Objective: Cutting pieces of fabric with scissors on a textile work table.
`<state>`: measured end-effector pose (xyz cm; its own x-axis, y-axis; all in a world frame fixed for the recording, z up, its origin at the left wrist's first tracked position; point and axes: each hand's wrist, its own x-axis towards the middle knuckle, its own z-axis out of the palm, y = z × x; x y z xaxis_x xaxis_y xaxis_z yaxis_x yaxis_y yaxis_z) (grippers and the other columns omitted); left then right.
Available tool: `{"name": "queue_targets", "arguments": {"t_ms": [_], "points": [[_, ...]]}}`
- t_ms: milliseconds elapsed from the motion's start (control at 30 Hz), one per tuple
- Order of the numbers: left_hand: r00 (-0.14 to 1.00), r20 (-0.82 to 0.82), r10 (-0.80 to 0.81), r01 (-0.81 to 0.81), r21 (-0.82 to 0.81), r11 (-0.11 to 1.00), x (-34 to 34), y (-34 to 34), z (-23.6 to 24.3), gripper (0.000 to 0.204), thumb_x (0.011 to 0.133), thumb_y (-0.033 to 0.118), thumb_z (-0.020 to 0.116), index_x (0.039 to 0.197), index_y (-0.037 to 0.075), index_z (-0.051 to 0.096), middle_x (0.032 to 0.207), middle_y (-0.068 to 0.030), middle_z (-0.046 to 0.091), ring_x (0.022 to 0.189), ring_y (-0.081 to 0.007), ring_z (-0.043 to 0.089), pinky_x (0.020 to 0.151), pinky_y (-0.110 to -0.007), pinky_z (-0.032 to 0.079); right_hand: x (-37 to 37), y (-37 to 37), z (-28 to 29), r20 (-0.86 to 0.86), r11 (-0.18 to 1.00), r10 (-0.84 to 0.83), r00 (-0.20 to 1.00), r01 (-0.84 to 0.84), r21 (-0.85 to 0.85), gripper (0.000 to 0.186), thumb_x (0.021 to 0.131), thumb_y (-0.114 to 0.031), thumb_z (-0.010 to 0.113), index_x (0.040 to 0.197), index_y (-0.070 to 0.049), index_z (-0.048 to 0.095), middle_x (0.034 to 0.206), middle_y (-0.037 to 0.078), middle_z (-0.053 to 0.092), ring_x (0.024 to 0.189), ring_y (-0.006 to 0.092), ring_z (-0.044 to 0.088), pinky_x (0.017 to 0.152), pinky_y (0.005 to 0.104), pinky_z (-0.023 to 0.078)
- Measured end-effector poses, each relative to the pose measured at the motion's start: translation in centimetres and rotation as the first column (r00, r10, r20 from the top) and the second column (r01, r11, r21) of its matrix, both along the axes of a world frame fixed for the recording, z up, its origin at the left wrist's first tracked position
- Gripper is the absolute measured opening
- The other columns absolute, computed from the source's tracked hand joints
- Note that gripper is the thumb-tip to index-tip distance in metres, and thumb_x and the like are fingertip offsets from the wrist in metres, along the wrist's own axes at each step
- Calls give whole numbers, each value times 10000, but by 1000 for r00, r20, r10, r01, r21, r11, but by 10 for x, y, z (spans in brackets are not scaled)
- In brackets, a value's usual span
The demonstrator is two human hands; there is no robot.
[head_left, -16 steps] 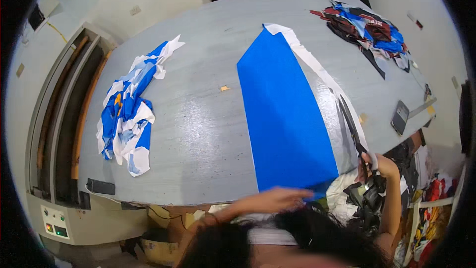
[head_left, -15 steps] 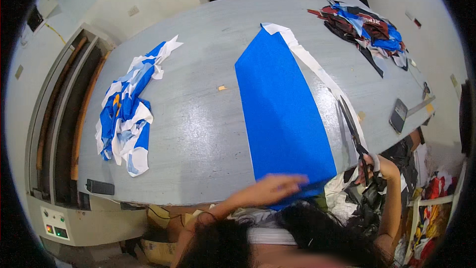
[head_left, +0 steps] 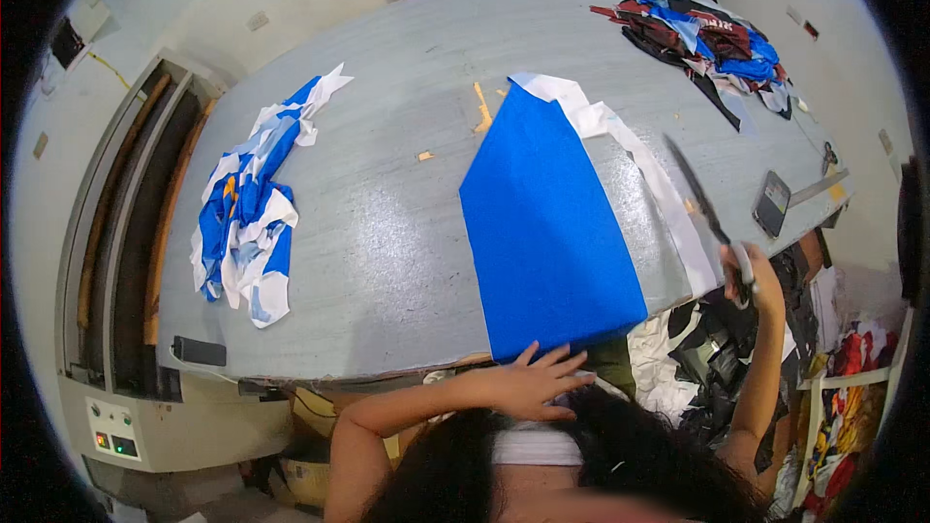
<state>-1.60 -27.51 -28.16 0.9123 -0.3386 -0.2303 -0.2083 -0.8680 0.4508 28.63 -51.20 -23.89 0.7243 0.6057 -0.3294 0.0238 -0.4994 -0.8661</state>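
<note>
A long blue fabric piece [head_left: 547, 232] lies flat on the grey table, its pointed end away from me and its near edge at the table's front edge. Along its right side runs a white fabric strip [head_left: 651, 171], apart from it lower down and touching near the tip. My left hand [head_left: 533, 383] is at the near edge of the blue piece, fingers spread, holding nothing. In my right hand [head_left: 760, 276] are large dark scissors [head_left: 699, 192], gripped by the handles, blades pointing away over the table, right of the strip.
A heap of blue and white scraps [head_left: 247, 199] lies left on the table [head_left: 387, 261]; a dark, red and blue heap [head_left: 712, 44] sits far right. A phone [head_left: 772, 203], a ruler [head_left: 819, 189] and small scissors [head_left: 829, 157] lie right. A black box [head_left: 199, 351] rests at the front left corner.
The blue piece has slid toward me, its far tip now nearer, and the strip has bunched near the top. My left hand has moved back with fingers spreading; the scissors have shifted right.
</note>
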Motion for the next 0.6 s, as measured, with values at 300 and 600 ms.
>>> {"name": "queue_targets", "arguments": {"t_ms": [300,600], "points": [[634,352,689,-521,-464,716,96,177,-30,402,862,338,546,1147,55,561,1126,-154,574,1012,-274,554,877,-349,427,81,32,-49,478,918,-162,863,309,-247,476,752,-416,608,651,44,545,558,158,554,450,259,581,442,364,437],[442,453,775,-763,-264,589,220,242,-74,708,789,495,576,1261,-10,425,1323,-302,318,1236,-417,314,1002,-458,298,103,35,-72,788,780,32,615,478,-404,421,646,-307,695,843,47,584,848,244,606,825,399,590,695,446,469]]}}
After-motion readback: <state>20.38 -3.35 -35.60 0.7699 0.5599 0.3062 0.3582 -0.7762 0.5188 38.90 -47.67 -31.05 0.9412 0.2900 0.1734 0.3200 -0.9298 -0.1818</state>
